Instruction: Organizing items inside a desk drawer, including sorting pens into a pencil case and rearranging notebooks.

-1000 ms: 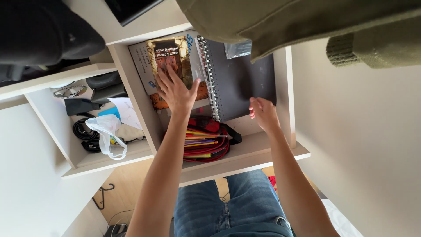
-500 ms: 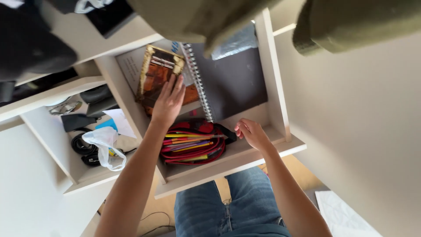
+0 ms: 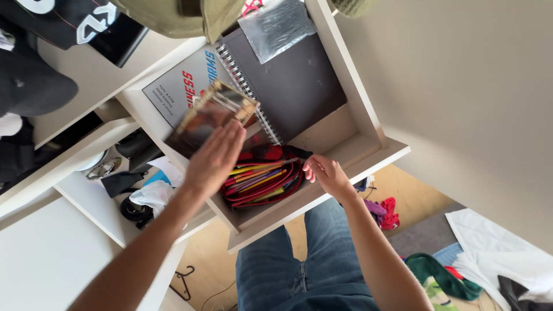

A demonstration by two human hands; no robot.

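The left hand [image 3: 214,160] lifts a brown book [image 3: 210,118] out of the drawer [image 3: 368,124], fingers flat and together on its cover, thumb side hidden. The right hand [image 3: 325,174], fingers loosely curled, touches the open red pencil case [image 3: 262,178]. Best to keep the book clear of the spiral notebook [image 3: 288,86].

Soft even daylight, your wall at the right brightly lit, glare on the clear plastic sleeve [image 3: 276,26] far in the drawer, your left hand [image 3: 212,161] and its book [image 3: 210,118] motion-blurred, dark garments upper left underexposed, edges stretched.
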